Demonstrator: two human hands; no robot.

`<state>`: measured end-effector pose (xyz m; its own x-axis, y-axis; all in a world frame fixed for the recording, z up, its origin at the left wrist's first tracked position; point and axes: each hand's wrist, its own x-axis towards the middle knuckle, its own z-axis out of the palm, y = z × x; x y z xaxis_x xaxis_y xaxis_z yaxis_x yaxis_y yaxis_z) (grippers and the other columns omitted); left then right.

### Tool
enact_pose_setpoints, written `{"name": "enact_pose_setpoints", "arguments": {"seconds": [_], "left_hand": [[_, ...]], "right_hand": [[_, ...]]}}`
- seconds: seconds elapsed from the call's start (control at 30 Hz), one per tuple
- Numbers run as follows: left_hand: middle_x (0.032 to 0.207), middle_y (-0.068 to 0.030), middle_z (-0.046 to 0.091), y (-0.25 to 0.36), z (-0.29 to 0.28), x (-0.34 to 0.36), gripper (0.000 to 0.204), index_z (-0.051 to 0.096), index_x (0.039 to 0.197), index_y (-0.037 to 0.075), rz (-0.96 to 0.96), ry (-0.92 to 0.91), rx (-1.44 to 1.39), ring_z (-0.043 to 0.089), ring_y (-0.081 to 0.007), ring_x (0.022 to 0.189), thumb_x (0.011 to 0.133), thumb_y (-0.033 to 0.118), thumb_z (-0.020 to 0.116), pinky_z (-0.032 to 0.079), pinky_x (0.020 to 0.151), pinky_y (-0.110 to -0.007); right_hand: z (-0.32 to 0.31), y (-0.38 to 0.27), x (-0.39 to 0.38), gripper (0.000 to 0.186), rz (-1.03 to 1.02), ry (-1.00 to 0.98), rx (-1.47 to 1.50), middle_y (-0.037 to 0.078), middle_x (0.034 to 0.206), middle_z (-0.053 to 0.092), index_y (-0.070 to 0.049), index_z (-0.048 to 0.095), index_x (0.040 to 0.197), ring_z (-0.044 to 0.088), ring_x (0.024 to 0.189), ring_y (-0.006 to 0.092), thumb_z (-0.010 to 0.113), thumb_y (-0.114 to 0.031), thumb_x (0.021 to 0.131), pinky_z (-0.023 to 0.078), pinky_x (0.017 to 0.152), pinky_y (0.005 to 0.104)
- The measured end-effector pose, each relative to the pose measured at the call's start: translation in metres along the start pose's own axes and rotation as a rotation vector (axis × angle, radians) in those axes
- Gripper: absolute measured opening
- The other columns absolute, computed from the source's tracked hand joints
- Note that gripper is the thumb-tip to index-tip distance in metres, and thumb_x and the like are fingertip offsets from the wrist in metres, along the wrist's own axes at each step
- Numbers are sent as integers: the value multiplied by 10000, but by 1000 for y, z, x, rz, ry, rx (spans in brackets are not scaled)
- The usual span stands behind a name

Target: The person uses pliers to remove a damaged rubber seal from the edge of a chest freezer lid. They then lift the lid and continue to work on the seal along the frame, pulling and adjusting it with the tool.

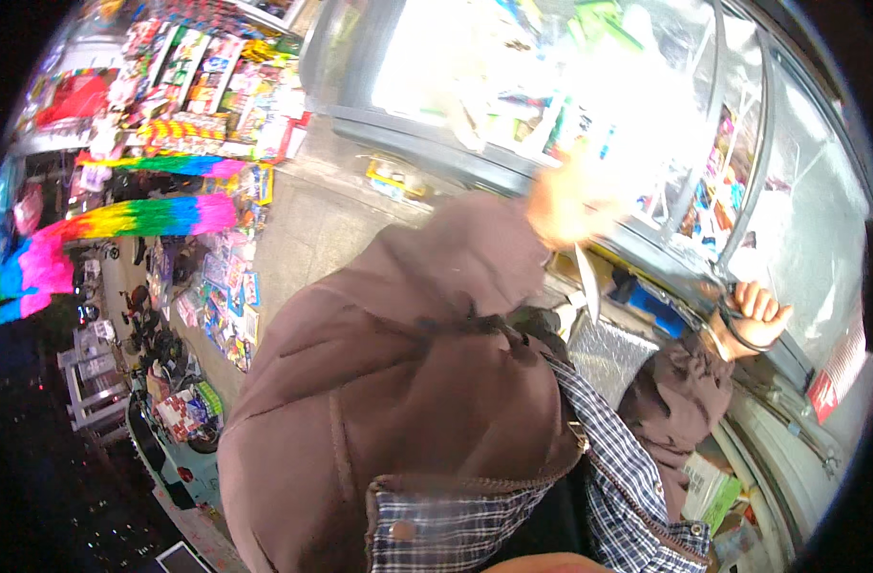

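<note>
My left hand (565,205) is a motion-smeared, overexposed blur at the near edge of a glass-topped display case (351,76), with bright items inside. Its fingers cannot be made out. Just beneath it is a pale, narrow strip (589,286); I cannot tell whether the hand holds it. At the right, my right hand (755,312) is closed on the black-handled scissors (742,336), beside the case's lower frame. A blue object (651,307) and a crinkled silvery surface (613,358) lie between and below my hands.
Crowded shelves of colourful packets (188,76), rainbow fluffy garlands (150,215) and small packaged goods (226,277) fill the left side. A narrow pavement strip (303,229) runs beside the case. Parked scooters (164,449) stand farther out. A box (704,487) sits at lower right.
</note>
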<state>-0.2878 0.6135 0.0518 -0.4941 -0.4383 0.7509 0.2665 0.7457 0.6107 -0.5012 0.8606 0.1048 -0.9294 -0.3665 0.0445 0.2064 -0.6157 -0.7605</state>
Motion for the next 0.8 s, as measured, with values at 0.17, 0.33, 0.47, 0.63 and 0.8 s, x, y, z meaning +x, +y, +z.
{"name": "enact_pose_setpoints", "arguments": {"seconds": [0.17, 0.33, 0.47, 0.63, 0.8], "left_hand": [[1227, -190, 466, -139, -211, -8, 691, 428, 1253, -24, -457, 464, 791, 434, -338, 1156, 680, 198, 744, 309, 1035, -417], [1226, -166, 516, -237, -283, -67, 789, 310, 1318, -74, -893, 721, 118, 497, -221, 1105, 727, 149, 783, 398, 961, -365], [1098, -194, 551, -257, -286, -84, 699, 246, 1373, 24, -852, 871, -6, 608, -230, 872, 835, 145, 676, 499, 792, -386], [821, -107, 623, -277, -315, -74, 644, 199, 1410, 80, -968, 872, -174, 609, -210, 744, 900, 146, 587, 493, 640, -407], [811, -106, 644, -297, -341, -81, 618, 202, 1408, 101, -989, 808, -127, 591, -200, 698, 918, 217, 560, 481, 636, -407]], "right_hand": [[49, 34, -10, 345, 151, -143, -856, 39, 1035, 540, -94, 533, 1068, 484, 850, 115, 402, -387, 942, 394, 687, 230], [61, 95, -17, 482, 172, -199, -923, -57, 577, 489, -60, 628, 1154, 370, 437, 60, 405, -434, 946, 279, 400, 218], [52, 108, -18, 319, 152, -114, -674, -17, 753, 533, -27, 597, 1123, 331, 456, 33, 567, -262, 908, 243, 419, 200], [60, 110, -24, 508, 95, -85, -789, 35, 799, 620, 6, 613, 1126, 374, 442, 69, 487, -436, 910, 307, 411, 222], [79, 106, -32, 354, 225, -173, -885, 18, 634, 574, -42, 644, 1089, 410, 464, 75, 508, -312, 904, 329, 441, 232]]}}
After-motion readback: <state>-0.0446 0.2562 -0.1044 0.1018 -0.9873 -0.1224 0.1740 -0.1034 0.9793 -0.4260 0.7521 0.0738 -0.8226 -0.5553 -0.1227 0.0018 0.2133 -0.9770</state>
